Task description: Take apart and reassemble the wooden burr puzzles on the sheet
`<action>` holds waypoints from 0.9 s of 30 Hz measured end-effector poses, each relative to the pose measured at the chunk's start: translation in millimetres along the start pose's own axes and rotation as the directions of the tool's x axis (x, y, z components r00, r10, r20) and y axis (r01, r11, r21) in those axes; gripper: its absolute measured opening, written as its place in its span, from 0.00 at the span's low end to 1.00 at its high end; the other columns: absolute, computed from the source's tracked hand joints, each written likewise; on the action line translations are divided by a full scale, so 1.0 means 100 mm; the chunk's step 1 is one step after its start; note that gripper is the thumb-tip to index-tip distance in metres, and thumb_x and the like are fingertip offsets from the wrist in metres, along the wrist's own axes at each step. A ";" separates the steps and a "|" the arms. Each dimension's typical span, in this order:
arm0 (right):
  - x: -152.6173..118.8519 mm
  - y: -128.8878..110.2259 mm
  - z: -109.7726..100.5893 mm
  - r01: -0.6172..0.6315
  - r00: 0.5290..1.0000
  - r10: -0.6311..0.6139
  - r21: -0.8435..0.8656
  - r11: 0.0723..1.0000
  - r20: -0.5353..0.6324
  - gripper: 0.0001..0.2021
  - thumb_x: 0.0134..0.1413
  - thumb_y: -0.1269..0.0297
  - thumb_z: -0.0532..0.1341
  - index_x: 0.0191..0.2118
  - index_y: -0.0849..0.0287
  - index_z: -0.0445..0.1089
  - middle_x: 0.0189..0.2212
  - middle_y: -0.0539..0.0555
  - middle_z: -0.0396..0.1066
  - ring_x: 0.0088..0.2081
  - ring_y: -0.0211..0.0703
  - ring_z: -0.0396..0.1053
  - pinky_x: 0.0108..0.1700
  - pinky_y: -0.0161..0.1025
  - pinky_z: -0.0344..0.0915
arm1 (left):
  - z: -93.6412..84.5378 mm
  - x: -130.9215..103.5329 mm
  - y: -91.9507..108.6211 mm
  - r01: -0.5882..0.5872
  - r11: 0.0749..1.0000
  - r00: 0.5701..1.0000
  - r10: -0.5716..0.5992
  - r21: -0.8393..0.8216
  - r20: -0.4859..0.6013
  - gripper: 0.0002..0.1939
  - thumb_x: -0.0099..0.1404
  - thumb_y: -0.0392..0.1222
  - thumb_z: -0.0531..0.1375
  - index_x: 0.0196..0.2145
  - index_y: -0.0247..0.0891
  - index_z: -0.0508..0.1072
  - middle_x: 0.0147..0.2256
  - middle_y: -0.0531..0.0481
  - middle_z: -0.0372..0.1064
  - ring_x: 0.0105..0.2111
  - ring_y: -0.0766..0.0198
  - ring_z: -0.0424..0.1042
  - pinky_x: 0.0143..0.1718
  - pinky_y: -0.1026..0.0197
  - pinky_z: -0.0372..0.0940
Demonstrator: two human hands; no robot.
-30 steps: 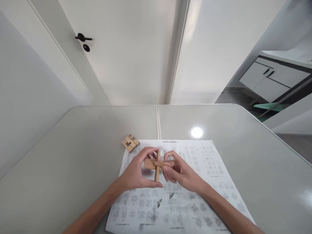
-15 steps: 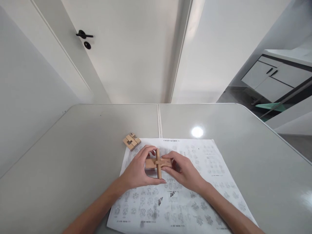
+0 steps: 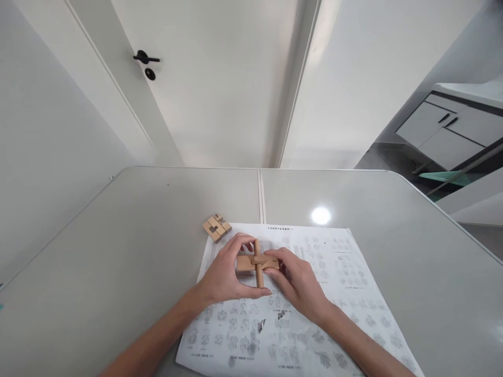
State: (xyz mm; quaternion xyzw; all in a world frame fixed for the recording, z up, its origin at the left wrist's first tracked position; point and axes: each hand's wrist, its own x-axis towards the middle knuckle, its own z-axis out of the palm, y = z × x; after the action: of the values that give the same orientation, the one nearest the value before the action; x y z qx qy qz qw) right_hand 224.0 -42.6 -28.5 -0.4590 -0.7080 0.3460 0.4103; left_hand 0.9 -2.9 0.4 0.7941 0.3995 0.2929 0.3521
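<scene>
A wooden interlocking puzzle [image 3: 245, 263] is held between my hands above the printed sheet. It has a flat bar lying crosswise, a round rod [image 3: 259, 277] crossing it, and a rounded piece at the crossing. My left hand [image 3: 225, 272] grips the rod's two ends, fingertips at the far end and thumb at the near end. My right hand [image 3: 301, 280] pinches the bar's right end, where a small dark mark shows, between thumb and fingers. Some fingers of both hands are hidden behind the palms.
Beyond my left hand lies a second wooden puzzle [image 3: 217, 227] of small blocks, touching or close to the sheet's corner. The large printed sheet [image 3: 334, 314], with rows of small drawings, covers the front of the grey table [image 3: 118, 251]. A door [image 3: 220, 94] stands behind it.
The camera view has shifted slightly, so everything sits a little farther right. Both hands keep their grip on the puzzle; the rounded piece at the crossing looks slightly tilted now.
</scene>
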 end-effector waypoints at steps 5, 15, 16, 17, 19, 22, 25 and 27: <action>0.02 -0.01 -0.06 -0.141 0.986 0.114 0.246 0.959 0.124 0.13 0.71 0.51 0.61 0.53 0.49 0.73 0.35 0.53 0.74 0.32 0.47 0.69 0.33 0.42 0.65 | 0.00 -0.03 -0.04 -0.039 0.996 0.999 0.040 0.077 -0.006 0.48 0.48 0.55 0.79 0.61 0.49 0.61 0.57 0.42 0.68 0.56 0.43 0.71 0.57 0.42 0.69; 0.02 -0.04 -0.06 -0.221 0.973 0.185 0.334 0.916 0.136 0.14 0.70 0.48 0.62 0.52 0.51 0.73 0.31 0.51 0.71 0.32 0.46 0.69 0.34 0.42 0.65 | 0.00 -0.02 -0.03 -0.119 0.988 0.992 0.123 0.095 -0.033 0.49 0.47 0.56 0.80 0.61 0.48 0.62 0.54 0.42 0.70 0.53 0.45 0.73 0.53 0.45 0.71; 0.02 -0.05 -0.06 -0.215 0.975 0.182 0.333 0.918 0.128 0.14 0.70 0.48 0.62 0.52 0.51 0.73 0.32 0.51 0.72 0.33 0.46 0.70 0.35 0.43 0.66 | 0.00 -0.02 -0.02 -0.121 0.988 0.991 0.125 0.092 -0.040 0.49 0.47 0.56 0.80 0.61 0.48 0.62 0.53 0.42 0.70 0.52 0.45 0.73 0.53 0.46 0.71; 0.02 -0.05 -0.05 -0.212 0.976 0.181 0.333 0.919 0.122 0.14 0.70 0.48 0.62 0.52 0.50 0.73 0.32 0.51 0.72 0.33 0.47 0.70 0.35 0.43 0.67 | 0.00 -0.03 -0.02 -0.126 0.988 0.991 0.130 0.090 -0.044 0.49 0.47 0.56 0.80 0.61 0.48 0.62 0.53 0.42 0.70 0.52 0.46 0.73 0.52 0.46 0.72; 0.01 -0.05 -0.04 -0.213 0.975 0.180 0.328 0.920 0.128 0.14 0.70 0.48 0.62 0.52 0.50 0.73 0.31 0.51 0.72 0.32 0.46 0.69 0.34 0.42 0.66 | 0.01 -0.04 -0.03 -0.147 0.985 0.987 0.152 0.095 -0.051 0.50 0.47 0.55 0.80 0.61 0.47 0.61 0.53 0.42 0.70 0.53 0.45 0.73 0.53 0.46 0.71; 0.00 -0.02 -0.06 -0.234 0.966 0.182 0.322 0.917 0.182 0.14 0.70 0.49 0.63 0.52 0.51 0.74 0.29 0.50 0.69 0.29 0.44 0.66 0.31 0.41 0.63 | 0.02 -0.06 -0.04 -0.191 0.972 0.979 0.199 0.137 -0.047 0.51 0.47 0.57 0.80 0.61 0.47 0.60 0.55 0.41 0.70 0.55 0.44 0.73 0.55 0.44 0.70; 0.01 0.00 -0.10 -0.256 0.958 0.188 0.353 0.900 0.217 0.14 0.69 0.49 0.64 0.52 0.51 0.75 0.29 0.50 0.69 0.29 0.42 0.64 0.31 0.40 0.62 | 0.03 -0.07 -0.04 -0.225 0.955 0.970 0.239 0.193 -0.051 0.51 0.47 0.60 0.78 0.62 0.47 0.60 0.55 0.40 0.71 0.55 0.42 0.73 0.57 0.42 0.69; 0.02 0.00 -0.12 -0.283 0.949 0.193 0.406 0.869 0.249 0.14 0.68 0.50 0.66 0.51 0.51 0.75 0.30 0.49 0.69 0.29 0.41 0.63 0.32 0.39 0.62 | 0.03 -0.06 -0.04 -0.253 0.944 0.959 0.273 0.213 -0.070 0.51 0.48 0.60 0.78 0.63 0.46 0.60 0.55 0.40 0.72 0.55 0.42 0.74 0.57 0.42 0.68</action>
State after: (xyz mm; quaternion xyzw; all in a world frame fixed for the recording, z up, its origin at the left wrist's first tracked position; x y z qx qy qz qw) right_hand 234.9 -39.3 -23.1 -0.4025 -0.5876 0.5881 0.3833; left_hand -1.3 -7.2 -5.2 0.8564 0.3345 0.3342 0.2072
